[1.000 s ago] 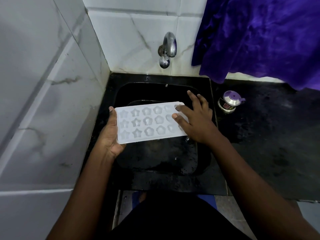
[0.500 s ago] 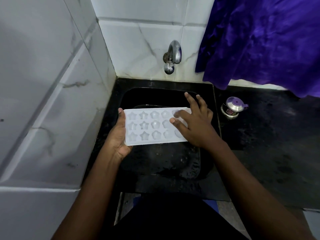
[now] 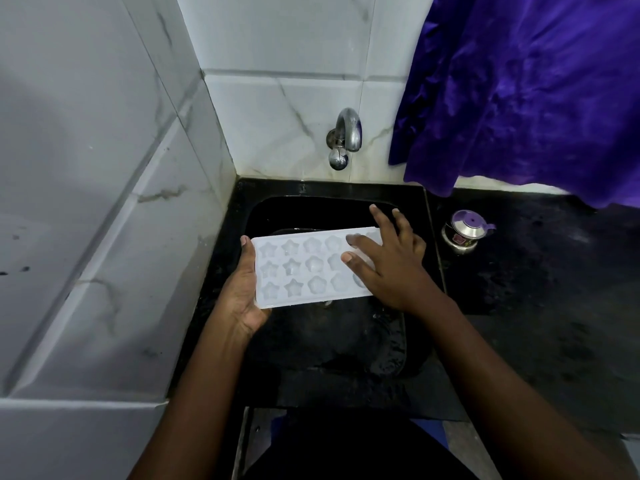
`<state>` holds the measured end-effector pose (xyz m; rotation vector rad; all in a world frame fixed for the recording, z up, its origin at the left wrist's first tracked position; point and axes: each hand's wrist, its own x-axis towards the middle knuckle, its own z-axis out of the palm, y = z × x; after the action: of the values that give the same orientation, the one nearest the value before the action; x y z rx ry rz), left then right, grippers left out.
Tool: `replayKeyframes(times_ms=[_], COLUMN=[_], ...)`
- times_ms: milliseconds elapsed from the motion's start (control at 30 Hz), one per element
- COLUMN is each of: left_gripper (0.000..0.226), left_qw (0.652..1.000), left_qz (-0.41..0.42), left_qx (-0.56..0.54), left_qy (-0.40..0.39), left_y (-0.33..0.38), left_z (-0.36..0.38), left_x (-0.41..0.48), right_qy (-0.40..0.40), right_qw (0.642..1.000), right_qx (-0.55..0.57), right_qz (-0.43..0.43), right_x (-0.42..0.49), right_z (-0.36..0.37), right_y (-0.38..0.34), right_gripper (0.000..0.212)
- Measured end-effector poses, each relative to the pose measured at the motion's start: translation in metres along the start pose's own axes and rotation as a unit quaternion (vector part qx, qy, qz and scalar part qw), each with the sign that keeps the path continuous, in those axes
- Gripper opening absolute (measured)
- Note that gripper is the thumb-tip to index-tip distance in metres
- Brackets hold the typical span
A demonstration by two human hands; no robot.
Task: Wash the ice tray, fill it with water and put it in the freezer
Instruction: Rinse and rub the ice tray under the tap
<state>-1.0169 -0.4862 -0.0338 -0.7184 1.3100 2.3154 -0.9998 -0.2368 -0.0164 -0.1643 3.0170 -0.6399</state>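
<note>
1. Since the earlier frames your view has tipped down and drawn closer; the tray [image 3: 311, 268] and both hands sit lower in the picture than a second ago, while your grip on the tray looks the same.
2. Your left hand [image 3: 242, 292] is closed on the tray's left short edge: the thumb lies along that edge on top, the palm and other fingers are underneath, out of sight.
3. Your right hand [image 3: 388, 265] lies flat and open on top of the tray's right end, fingers [image 3: 360, 241] spread over the moulds there. It presses on the tray rather than gripping it; whether anything curls under the far edge, you cannot tell.
4. The tray is white, with star and flower moulds in three rows, held face up and about level, above the sink [image 3: 332, 344] and clear of its bottom.
5. The sink is black and its floor looks wet. Whether the moulds hold water you cannot tell.
6. The tap [image 3: 344, 135] sticks out of the tiled wall behind the sink, above the tray's far edge. No stream shows from it.
7. To the right of the sink, on the black surface [image 3: 540, 306], stands a small steel pot [image 3: 464, 232] with a purple lid.
8. A purple cloth [image 3: 526, 91] hangs on the wall to the right of the tap, its lower edge just above the surface.
</note>
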Motion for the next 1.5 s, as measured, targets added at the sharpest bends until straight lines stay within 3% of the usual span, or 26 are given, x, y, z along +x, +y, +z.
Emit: replayKeyframes(times_ms=[100, 300, 433, 567, 767, 1500], left_gripper=[0.078, 0.078, 0.076, 0.075, 0.074, 0.071], left_qw=[1.000, 1.000, 1.000, 0.999, 0.999, 0.998], left_qz=[0.001, 0.002, 0.009, 0.017, 0.021, 0.052], left_qx=[0.004, 0.017, 0.013, 0.021, 0.015, -0.012], left_qy=[-0.004, -0.006, -0.015, -0.017, -0.024, -0.035], left_y=[0.001, 0.004, 0.012, 0.020, 0.027, 0.051], left_z=[0.001, 0.002, 0.005, 0.008, 0.011, 0.028], left_x=[0.000, -0.003, -0.005, -0.005, -0.002, 0.006], right_qy=[0.008, 0.003, 0.013, 0.024, 0.030, 0.048], right_qw=[1.000, 1.000, 1.000, 0.999, 0.999, 0.998], right_qx=[0.000, -0.006, 0.003, 0.017, 0.019, 0.007], right_qz=[-0.008, -0.010, -0.010, -0.018, -0.023, -0.033], right_x=[0.000, 0.002, 0.005, 0.010, 0.018, 0.038], right_z=[-0.001, -0.003, -0.005, -0.008, -0.015, -0.043], right_y=[0.000, 0.000, -0.004, -0.004, -0.004, -0.007], right_gripper=[0.062, 0.051, 0.065, 0.057, 0.068, 0.049])
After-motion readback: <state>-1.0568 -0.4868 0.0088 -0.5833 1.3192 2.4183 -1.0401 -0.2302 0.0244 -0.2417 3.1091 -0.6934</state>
